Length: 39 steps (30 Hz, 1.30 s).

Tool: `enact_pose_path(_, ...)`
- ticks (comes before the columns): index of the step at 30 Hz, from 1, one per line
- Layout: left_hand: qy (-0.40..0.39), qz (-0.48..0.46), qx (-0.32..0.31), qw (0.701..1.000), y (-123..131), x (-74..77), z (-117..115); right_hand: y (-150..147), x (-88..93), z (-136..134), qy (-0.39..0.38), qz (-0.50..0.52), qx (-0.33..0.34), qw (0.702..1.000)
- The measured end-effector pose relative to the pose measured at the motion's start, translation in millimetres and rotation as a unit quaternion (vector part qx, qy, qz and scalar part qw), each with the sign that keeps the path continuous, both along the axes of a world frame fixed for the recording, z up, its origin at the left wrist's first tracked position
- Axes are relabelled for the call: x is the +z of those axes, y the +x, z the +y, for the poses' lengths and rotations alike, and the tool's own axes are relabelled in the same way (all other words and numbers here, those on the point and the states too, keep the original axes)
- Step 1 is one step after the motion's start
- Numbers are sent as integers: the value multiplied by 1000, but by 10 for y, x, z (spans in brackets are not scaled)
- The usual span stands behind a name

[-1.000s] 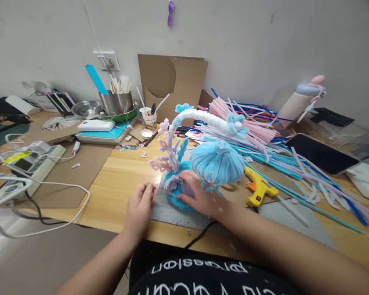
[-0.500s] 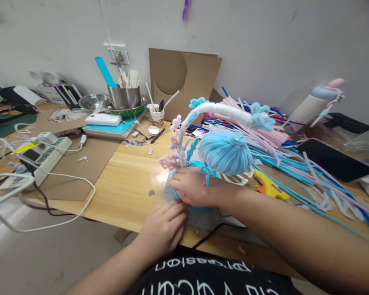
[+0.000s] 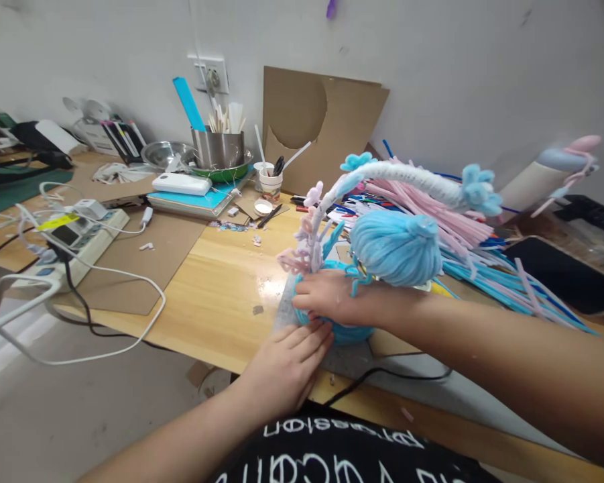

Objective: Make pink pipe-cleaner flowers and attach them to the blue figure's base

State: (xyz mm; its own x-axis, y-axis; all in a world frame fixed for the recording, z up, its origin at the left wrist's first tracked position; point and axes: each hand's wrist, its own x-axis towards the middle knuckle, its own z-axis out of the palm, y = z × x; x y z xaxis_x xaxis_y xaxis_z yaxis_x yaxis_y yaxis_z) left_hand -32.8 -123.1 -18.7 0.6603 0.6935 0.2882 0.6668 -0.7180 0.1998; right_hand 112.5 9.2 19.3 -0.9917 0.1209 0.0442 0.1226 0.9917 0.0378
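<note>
A lamp-shaped craft made of pipe cleaners stands at the table's front edge. Its white arched stem (image 3: 412,176) carries blue flowers, and a pleated light-blue shade (image 3: 395,249) hangs below. Pink and lilac flowers (image 3: 302,251) climb the lower stem. My right hand (image 3: 332,295) reaches under the shade, its fingers curled over the left side of the round blue base (image 3: 352,333). Close in front of it, my left hand (image 3: 294,355) has its fingers together against the base's near-left edge. Both thumbs and the exact contact points are hidden.
Bundles of pink, white and blue pipe cleaners (image 3: 462,248) lie at right beside a dark phone (image 3: 568,272). A power strip (image 3: 90,248) with looping white cables is at left. Behind are a paper cup (image 3: 270,184), a steel pot (image 3: 218,147) and cardboard (image 3: 342,114).
The view has swung slightly left, so everything sits further right. More of the blue base shows beneath my right forearm. Both hands stay at the base.
</note>
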Motion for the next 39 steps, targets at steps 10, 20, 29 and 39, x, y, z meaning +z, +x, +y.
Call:
enact_pose_path(10, -49, -22, -8, 999, 1, -33, -30, 56, -145, 18, -171, 109, -8, 979)
enact_pose_path(20, -107, -91, -12, 990, 2, 91, 8, 94, -313, -189, -185, 293, -110, 932)
enact_pose_path(29, -121, -103, -4, 987, 7, 74, 13, 50, -311, -252, -220, 296, -231, 901)
enact_pose_path(39, -133, -111, -15, 985, 4, 54, 26, -122, -278, -212, -233, 296, -395, 838)
